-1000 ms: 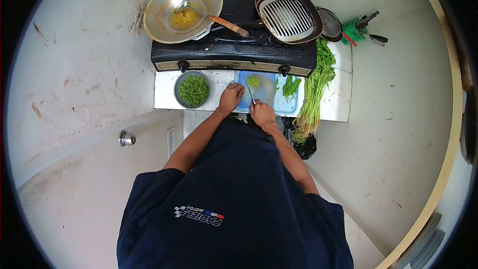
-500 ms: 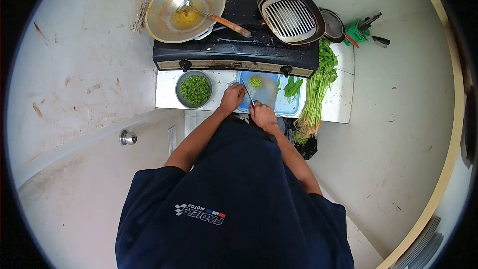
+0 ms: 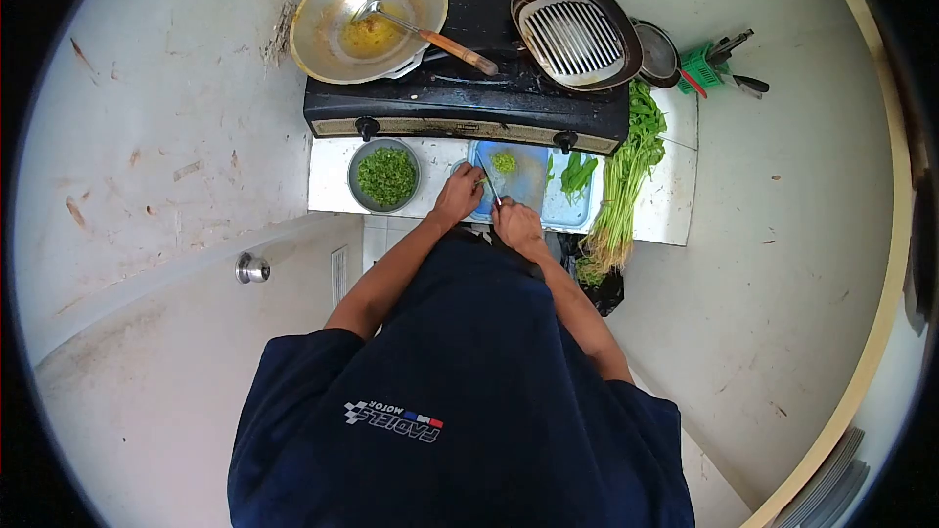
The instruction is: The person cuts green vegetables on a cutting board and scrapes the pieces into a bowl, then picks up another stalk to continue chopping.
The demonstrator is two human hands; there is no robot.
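My right hand (image 3: pixel 516 223) is closed round the handle of a knife (image 3: pixel 486 176), whose blade points up and left over the blue cutting board (image 3: pixel 529 176). On the board's left side, my left hand (image 3: pixel 461 193) has its fingers bent and pressed together beside the blade, on a small bit of green stem. A little heap of chopped green pieces (image 3: pixel 504 163) lies just beyond the blade. Loose leaves (image 3: pixel 577 176) rest on the light blue tray (image 3: pixel 584 208) to the right. A grey bowl (image 3: pixel 415 198) of chopped greens stands to the left.
Behind the board is a black stove (image 3: pixel 469 103) with a wok (image 3: pixel 430 0) holding a ladle (image 3: pixel 455 48), and a grill pan (image 3: pixel 575 36). A bundle of leafy stems (image 3: pixel 620 181) lies at the right. Farther right, a green basket (image 3: pixel 697 66) holds utensils.
The whole view has shifted slightly. Both hands stay at the board, with the knife in nearly the same place.
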